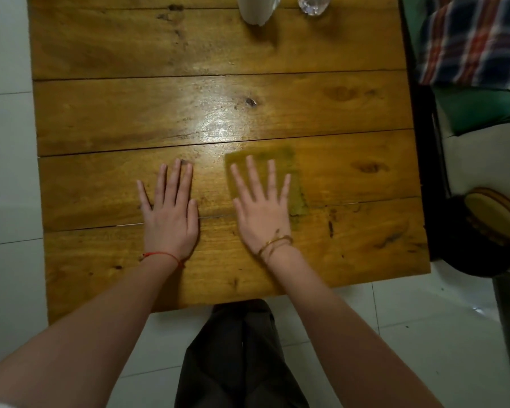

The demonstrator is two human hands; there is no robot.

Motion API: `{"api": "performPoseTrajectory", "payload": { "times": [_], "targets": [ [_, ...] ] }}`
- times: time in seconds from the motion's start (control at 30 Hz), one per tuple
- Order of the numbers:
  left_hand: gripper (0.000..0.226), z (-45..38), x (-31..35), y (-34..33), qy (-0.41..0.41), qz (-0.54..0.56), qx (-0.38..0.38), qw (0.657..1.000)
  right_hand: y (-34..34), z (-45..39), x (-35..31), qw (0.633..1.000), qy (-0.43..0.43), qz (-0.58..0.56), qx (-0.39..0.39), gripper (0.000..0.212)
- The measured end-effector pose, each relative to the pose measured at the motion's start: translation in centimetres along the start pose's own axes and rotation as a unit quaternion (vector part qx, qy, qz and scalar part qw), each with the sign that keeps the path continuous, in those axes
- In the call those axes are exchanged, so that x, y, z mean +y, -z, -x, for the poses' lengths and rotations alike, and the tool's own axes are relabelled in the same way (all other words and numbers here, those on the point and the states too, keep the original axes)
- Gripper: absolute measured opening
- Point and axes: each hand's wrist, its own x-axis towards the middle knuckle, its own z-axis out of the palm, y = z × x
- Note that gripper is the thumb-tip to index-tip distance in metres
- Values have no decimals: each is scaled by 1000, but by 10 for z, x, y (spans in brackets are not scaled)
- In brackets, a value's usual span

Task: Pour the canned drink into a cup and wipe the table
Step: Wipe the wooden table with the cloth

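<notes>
The yellow-green cloth [289, 163] lies flat on the wooden table [130, 119], and my right hand [262, 210] presses on it with fingers [251, 175] straight and spread apart; the cloth shows past my fingertips and to the right of my little finger. My left hand [171, 213] rests palm down on the bare wood just left of it, fingers straight, the thumb splayed, holding nothing. Far beyond my fingertips, at the table's far edge, stands a white cup [256, 8], cut off by the frame, with a clear glass object [312, 4] just right of it. A red string [162, 255] circles my left wrist, a thin bracelet [276, 244] my right.
</notes>
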Motion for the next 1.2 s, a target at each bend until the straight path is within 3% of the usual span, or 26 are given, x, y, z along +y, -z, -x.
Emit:
{"api": "performPoseTrajectory", "payload": {
  "times": [0.13, 0.3, 0.43, 0.57, 0.7, 0.83, 0.97, 1.03, 1.1, 1.2],
  "targets": [
    [60, 0, -1, -2, -2, 5, 2, 1000, -9, 49, 6, 995, 96, 9, -23, 58],
    [60, 1, 0, -1, 1, 5, 4, 1000, -3, 44, 71, 1000, -23, 14, -9, 56],
    [61, -1, 1, 0, 7, -6, -2, 1000, 7, -11, 52, 994, -108, -18, 26, 58],
    [61, 0, 0, 0, 0, -5, -3, 1000, 0, -11, -8, 1000, 19, 5, 9, 59],
    [61, 0, -1, 1, -2, 1, -6, 1000, 0, 13, 11, 992, 123, 34, -23, 59],
    [62, -1, 0, 4, 5, -3, -15, 1000, 13, -16, 56, 999, 14, 33, -8, 56],
    [62, -1, 0, 4, 6, -9, -21, 1000, 32, -96, 31, 994, -98, -28, 41, 57],
    [62, -1, 0, 4, 5, -8, -23, 1000, 31, -113, 1, 998, -57, -12, 32, 58],
    [62, -2, 0, 5, 3, -4, -24, 1000, 24, -100, -24, 999, 38, 20, 18, 58],
    [62, -1, -1, 5, 1, -5, -22, 1000, 17, -60, -19, 992, 117, 38, -5, 58]
  ]
}}
